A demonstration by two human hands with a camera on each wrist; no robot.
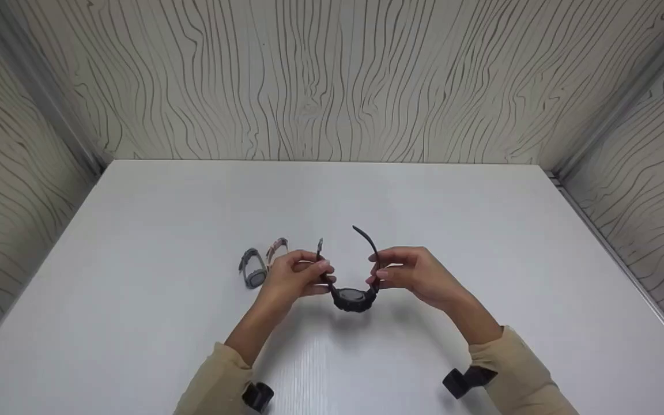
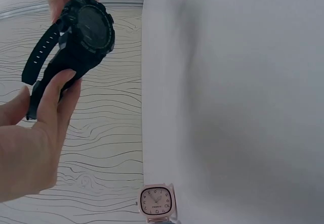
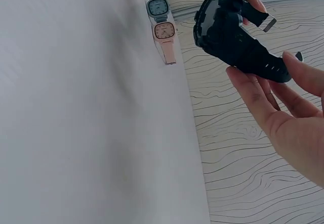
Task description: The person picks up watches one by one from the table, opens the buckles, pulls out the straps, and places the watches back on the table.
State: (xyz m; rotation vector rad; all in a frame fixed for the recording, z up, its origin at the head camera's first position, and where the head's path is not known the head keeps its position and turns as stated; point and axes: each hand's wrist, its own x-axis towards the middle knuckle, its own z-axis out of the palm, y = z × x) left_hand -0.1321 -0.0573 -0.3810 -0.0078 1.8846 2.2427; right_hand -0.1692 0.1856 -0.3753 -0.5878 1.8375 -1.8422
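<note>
A black wristwatch (image 1: 353,300) with a round digital face hangs above the table, its strap unfastened and both ends pointing up. My left hand (image 1: 296,275) pinches the buckle side of the strap, and the metal buckle (image 1: 320,245) sticks out above the fingers. On the other side my right hand (image 1: 415,272) pinches the strap half with holes, whose free tip curves inward. The left wrist view shows the watch face (image 2: 95,28) tilted, with the holed strap (image 2: 40,54) behind it. In the right wrist view, thumb and fingers (image 3: 253,95) hold the holed strap.
Left of my left hand, a grey-blue watch (image 1: 256,278) and a pink watch (image 1: 278,246) stand side by side on the white table (image 1: 136,259). Wood-patterned panels (image 1: 309,80) rise at the back and both sides.
</note>
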